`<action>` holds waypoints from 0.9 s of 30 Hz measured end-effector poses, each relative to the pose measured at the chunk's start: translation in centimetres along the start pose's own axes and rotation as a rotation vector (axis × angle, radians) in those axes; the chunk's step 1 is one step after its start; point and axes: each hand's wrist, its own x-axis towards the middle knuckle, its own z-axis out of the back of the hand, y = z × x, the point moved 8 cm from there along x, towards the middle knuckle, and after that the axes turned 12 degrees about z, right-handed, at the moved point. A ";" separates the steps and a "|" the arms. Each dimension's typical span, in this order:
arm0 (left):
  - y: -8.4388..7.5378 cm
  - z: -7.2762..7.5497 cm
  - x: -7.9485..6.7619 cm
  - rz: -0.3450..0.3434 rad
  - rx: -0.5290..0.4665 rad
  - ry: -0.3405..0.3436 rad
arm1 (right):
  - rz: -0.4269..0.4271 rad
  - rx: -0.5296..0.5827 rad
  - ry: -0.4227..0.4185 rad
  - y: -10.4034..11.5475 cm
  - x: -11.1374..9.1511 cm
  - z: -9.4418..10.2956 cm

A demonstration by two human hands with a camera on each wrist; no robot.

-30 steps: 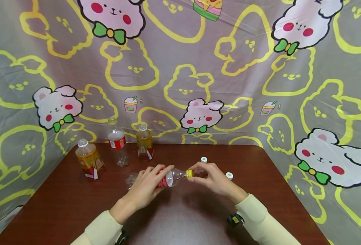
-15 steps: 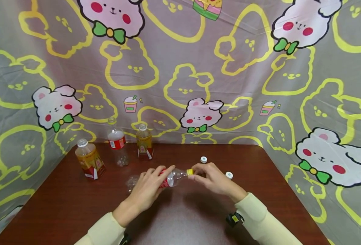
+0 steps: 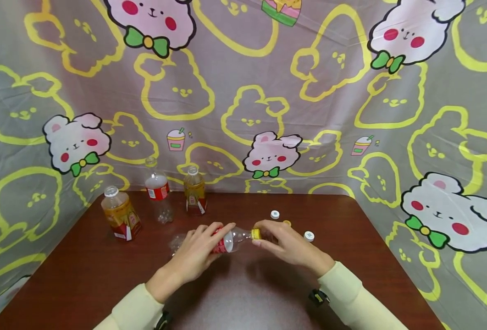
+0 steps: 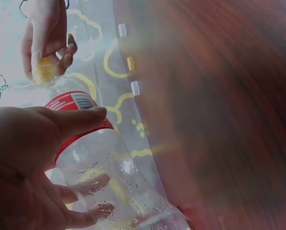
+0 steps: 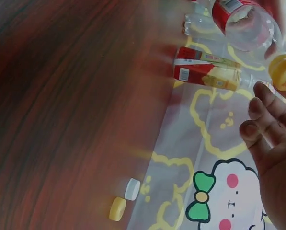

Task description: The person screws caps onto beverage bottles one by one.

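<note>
My left hand grips a clear plastic bottle round its red label, with the thumb across the label in the left wrist view. The bottle lies nearly level above the table, its neck pointing right. Droplets show inside its clear wall. A yellow bottle cap sits at the mouth. My right hand pinches this cap between thumb and forefinger. Its other fingers are spread apart from the bottle in the right wrist view. The palm of the left hand hides part of the bottle's body.
Uncapped bottles stand at the back left: two with yellow-and-red labels, and between them a clear one with a red label. Two white caps and a yellow cap lie behind the right hand. Patterned cloth surrounds the table.
The right hand's fingers have shifted round the cap, and the wrist has turned slightly. A yellow cap on the table behind that hand now shows. The left hand holds the bottle in nearly the same place.
</note>
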 end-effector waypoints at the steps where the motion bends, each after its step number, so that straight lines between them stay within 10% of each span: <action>1: 0.0 0.0 0.0 -0.001 -0.001 0.004 | 0.005 0.000 -0.003 0.1 0.0 0.1; 9: 0.2 -0.2 0.0 0.009 -0.026 0.052 | 0.156 -0.002 -0.025 1.0 0.3 0.3; 17: 0.2 0.0 0.0 -0.019 -0.140 0.089 | 0.244 -0.343 -0.007 1.8 0.2 0.5; 22: -0.1 0.4 0.1 -0.022 -0.123 0.061 | 0.179 -0.350 -0.032 1.7 0.4 0.5; 27: -0.8 0.9 0.3 -0.026 -0.007 -0.032 | -0.031 -0.110 -0.110 0.4 0.5 0.3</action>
